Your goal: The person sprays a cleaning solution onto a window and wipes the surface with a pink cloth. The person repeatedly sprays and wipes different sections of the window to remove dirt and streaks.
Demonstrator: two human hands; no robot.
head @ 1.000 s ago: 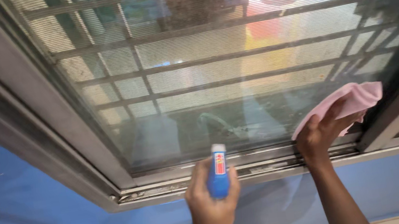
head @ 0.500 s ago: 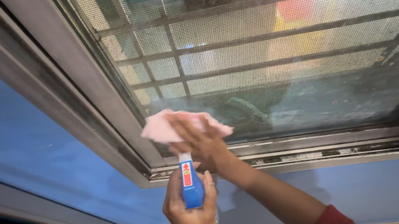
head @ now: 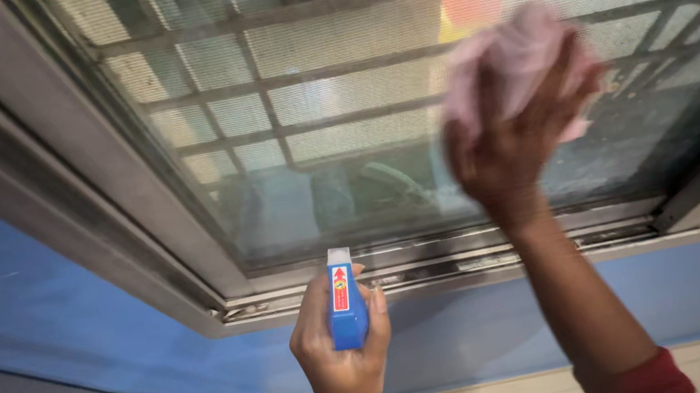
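Risk: right hand (head: pixel 507 146) presses bunched pink cloth (head: pixel 516 55) against the window glass (head: pixel 339 132), left hand (head: pixel 342 345) clamped on blue spray bottle (head: pixel 345 301) below the sill track (head: pixel 439 276); a hard push could rattle the pane.

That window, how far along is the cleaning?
Midway, it seems. The right hand presses a pink cloth on the window glass, which looks smeared and hazy. The left hand holds a blue spray bottle in a closed grip below the sill. Left to do, likely: the dirty bottom track and the grimy metal frame.
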